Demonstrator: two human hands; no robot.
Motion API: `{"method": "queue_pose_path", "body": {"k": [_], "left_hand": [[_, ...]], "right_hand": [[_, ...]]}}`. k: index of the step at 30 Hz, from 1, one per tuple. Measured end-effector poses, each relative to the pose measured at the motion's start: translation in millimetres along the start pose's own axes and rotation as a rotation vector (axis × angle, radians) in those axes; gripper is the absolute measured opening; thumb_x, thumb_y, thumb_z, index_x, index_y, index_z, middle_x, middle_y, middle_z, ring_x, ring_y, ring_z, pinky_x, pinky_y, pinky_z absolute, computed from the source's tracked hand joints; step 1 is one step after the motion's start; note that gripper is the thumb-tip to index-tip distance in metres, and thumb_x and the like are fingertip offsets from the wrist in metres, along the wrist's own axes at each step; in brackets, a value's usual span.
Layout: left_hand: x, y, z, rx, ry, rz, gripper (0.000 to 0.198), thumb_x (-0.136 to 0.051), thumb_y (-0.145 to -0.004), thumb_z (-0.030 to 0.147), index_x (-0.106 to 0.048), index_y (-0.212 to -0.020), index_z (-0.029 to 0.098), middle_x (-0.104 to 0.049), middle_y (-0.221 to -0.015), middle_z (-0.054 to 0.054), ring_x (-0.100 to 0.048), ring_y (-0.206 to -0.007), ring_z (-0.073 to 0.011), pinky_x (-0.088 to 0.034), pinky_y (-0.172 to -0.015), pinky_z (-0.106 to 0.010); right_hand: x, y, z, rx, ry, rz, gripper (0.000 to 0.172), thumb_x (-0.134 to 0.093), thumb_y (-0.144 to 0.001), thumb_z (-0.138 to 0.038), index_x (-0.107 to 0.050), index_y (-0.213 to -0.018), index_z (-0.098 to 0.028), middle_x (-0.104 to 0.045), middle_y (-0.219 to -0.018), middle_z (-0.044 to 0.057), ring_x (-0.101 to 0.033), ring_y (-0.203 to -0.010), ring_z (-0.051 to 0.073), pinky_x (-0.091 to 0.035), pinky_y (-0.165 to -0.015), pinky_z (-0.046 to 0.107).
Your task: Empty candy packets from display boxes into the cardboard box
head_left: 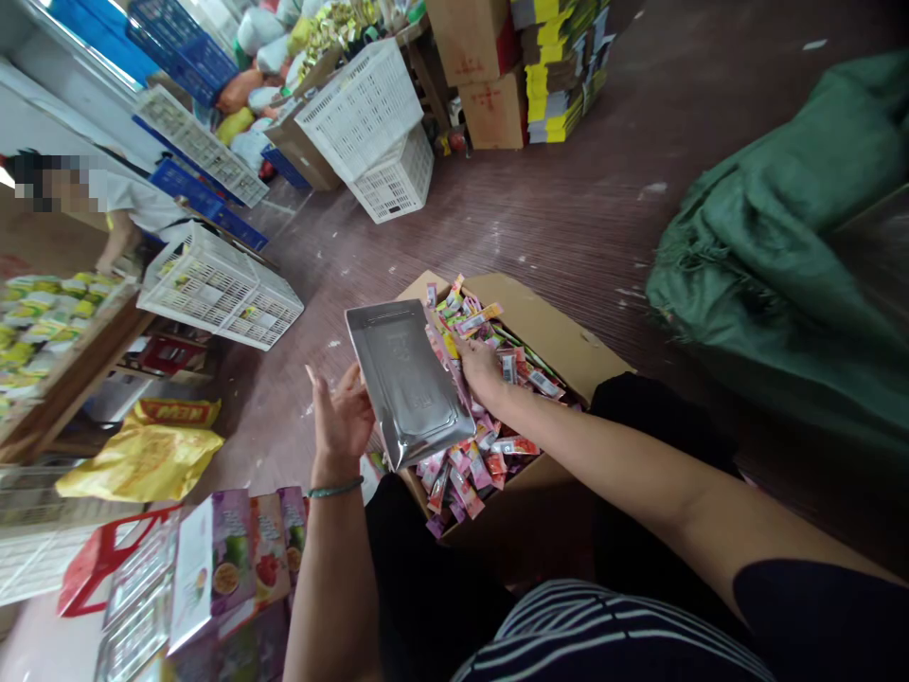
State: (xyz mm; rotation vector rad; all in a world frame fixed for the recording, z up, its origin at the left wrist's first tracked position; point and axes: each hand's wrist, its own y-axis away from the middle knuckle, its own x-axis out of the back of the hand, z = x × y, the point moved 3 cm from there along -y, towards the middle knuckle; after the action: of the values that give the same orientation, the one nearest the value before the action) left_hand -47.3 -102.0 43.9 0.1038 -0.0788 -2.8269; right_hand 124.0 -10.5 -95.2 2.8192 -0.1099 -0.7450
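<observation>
A shiny silver foil bag point(408, 379) is held flat over the near left corner of an open cardboard box point(561, 336). My left hand point(342, 417) grips the bag's left edge, thumb on top. My right hand point(483, 367) reaches into the box behind the bag's right edge, its fingers curled among several small pink, red and green sachets point(490, 455) that fill the box. Whether it holds any sachet is hidden. A green band circles my left wrist.
White plastic crates point(220, 289) stand left and further back point(369, 114). A green sack point(781, 227) lies at right. Printed cartons point(227, 559) and a yellow bag point(146, 455) sit at lower left. Another person point(128, 208) is at far left. Brown boxes point(490, 85) stand behind.
</observation>
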Motion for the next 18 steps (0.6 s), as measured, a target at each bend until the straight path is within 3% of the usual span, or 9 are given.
{"method": "queue_pose_path", "body": {"k": [3,5,8,11,13,15,16,18], "left_hand": [[-16.9,16.9,3.2,-0.114,-0.146,0.027,0.089,-0.097,-0.066,0.047,-0.059,-0.144,0.026,-0.078,-0.101,-0.008,-0.076,-0.095,-0.0278,-0.063,-0.081,-0.036],[-26.9,26.6,1.4,-0.175,-0.199,0.008,0.089,-0.099,-0.063,0.026,-0.060,-0.144,0.026,-0.078,-0.110,-0.008,-0.076,-0.097,-0.0262,-0.062,-0.084,-0.033],[-20.9,31.0,2.4,-0.219,-0.146,0.074,0.064,-0.094,-0.070,0.027,-0.068,-0.129,0.021,-0.078,-0.104,-0.006,-0.075,-0.093,-0.0254,-0.062,-0.085,-0.033],[19.7,25.9,11.0,-0.342,-0.047,0.308,0.041,-0.089,-0.078,0.034,-0.072,-0.113,0.022,-0.077,-0.098,-0.002,-0.073,-0.086,-0.0205,-0.061,-0.081,-0.030],[59.0,21.5,10.6,-0.445,0.064,0.485,0.030,-0.083,-0.083,0.034,-0.071,-0.108,0.023,-0.075,-0.100,0.000,-0.071,-0.087,-0.0167,-0.059,-0.078,-0.025],[98.1,18.2,-1.9,-0.508,0.178,0.631,0.022,-0.078,-0.085,0.028,-0.068,-0.103,0.021,-0.073,-0.098,0.001,-0.068,-0.085,-0.0134,-0.057,-0.077,-0.022],[115.2,17.4,-12.6,-0.520,0.219,0.685,0.020,-0.076,-0.085,0.025,-0.067,-0.102,0.020,-0.072,-0.095,0.002,-0.067,-0.083,-0.0122,-0.056,-0.076,-0.021],[143.0,17.3,-39.3,-0.494,0.266,0.763,0.020,-0.075,-0.084,0.023,-0.064,-0.100,0.018,-0.070,-0.092,0.002,-0.066,-0.079,-0.0111,-0.055,-0.075,-0.021]], "right_hand": [[-1.8,4.8,4.0,-0.027,-0.001,-0.044,0.054,-0.068,-0.090,-0.068,-0.052,-0.066,-0.023,-0.050,-0.059,-0.003,-0.051,-0.067,0.019,-0.041,-0.061,0.027],[-4.9,8.4,5.1,-0.017,0.033,-0.150,0.052,-0.065,-0.093,-0.067,-0.056,-0.070,-0.022,-0.054,-0.063,-0.001,-0.055,-0.070,0.021,-0.046,-0.066,0.028],[-1.9,15.7,1.8,0.124,0.209,-0.294,0.051,-0.055,-0.102,-0.065,-0.067,-0.083,-0.020,-0.066,-0.079,0.004,-0.062,-0.083,0.024,-0.052,-0.081,0.034],[10.5,30.9,2.9,0.452,0.660,-0.365,0.044,-0.056,-0.105,-0.058,-0.074,-0.117,-0.020,-0.068,-0.124,0.013,-0.059,-0.121,0.033,-0.043,-0.111,0.048],[17.2,43.0,17.4,0.602,1.087,-0.451,0.062,-0.073,-0.096,-0.057,-0.062,-0.147,-0.024,-0.044,-0.159,0.017,-0.034,-0.148,0.044,-0.025,-0.122,0.064],[21.0,48.3,39.0,0.607,1.436,-0.522,0.094,-0.086,-0.084,-0.057,-0.044,-0.163,-0.031,-0.017,-0.173,0.015,-0.010,-0.155,0.053,-0.014,-0.120,0.076],[20.4,47.4,48.3,0.592,1.538,-0.530,0.100,-0.088,-0.083,-0.054,-0.037,-0.166,-0.033,-0.010,-0.175,0.013,-0.006,-0.155,0.055,-0.016,-0.119,0.078],[11.0,38.5,58.9,0.607,1.624,-0.499,0.093,-0.082,-0.090,-0.045,-0.032,-0.168,-0.036,-0.002,-0.176,0.010,-0.005,-0.155,0.055,-0.025,-0.117,0.075]]}}
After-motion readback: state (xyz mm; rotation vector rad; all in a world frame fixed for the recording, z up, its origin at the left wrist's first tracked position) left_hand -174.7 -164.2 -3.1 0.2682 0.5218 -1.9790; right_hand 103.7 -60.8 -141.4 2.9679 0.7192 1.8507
